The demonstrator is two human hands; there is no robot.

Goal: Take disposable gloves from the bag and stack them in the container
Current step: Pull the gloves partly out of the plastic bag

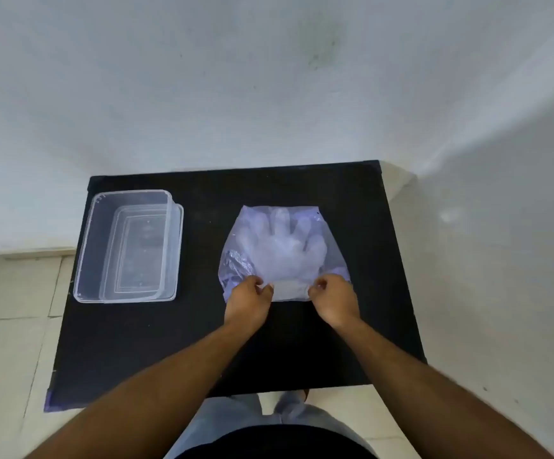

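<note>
A clear, slightly purple plastic bag (308, 223) lies flat on the black table (209, 342), right of centre. Through it shows a pile of clear disposable gloves (282, 253), fingers pointing away from me. My left hand (249, 301) pinches the bag's near edge on the left side. My right hand (335, 298) pinches the same edge on the right side. A strip of the bag's mouth is stretched between the two hands. An empty clear rectangular container (87, 246) stands at the table's left.
Under the container's right side lies its clear lid (179, 246). A white wall rises just behind the table, and pale floor tiles surround it. My legs stand at the table's near edge.
</note>
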